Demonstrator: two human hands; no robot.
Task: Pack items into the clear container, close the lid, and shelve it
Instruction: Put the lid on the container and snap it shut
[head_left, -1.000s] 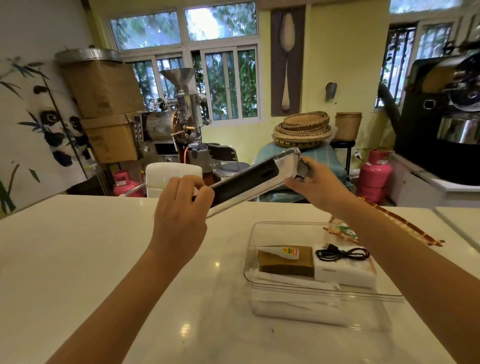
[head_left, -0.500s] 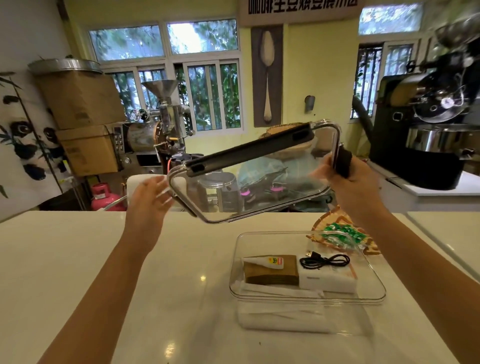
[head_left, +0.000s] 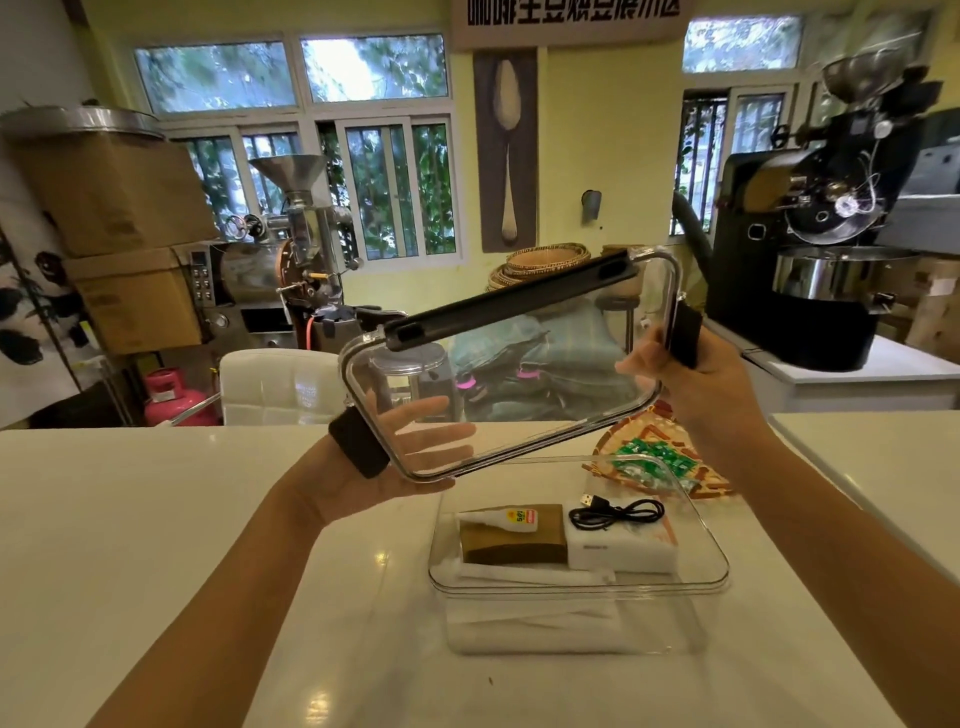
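Above the white counter (head_left: 156, 519), both hands' grips hold the clear lid (head_left: 519, 374) over the container (head_left: 717, 571).

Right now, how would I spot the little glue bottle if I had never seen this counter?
Look at the white counter and find the open clear container below the held-up lid. Inside, on the brown box at the left, lies the glue bottle: small, white, on its side, the only item with a yellow and red label.

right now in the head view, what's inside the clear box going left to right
glue bottle lying on a brown box → black cable coiled on a white box. All sit inside the open clear container; the lid is held above it, not yet on.
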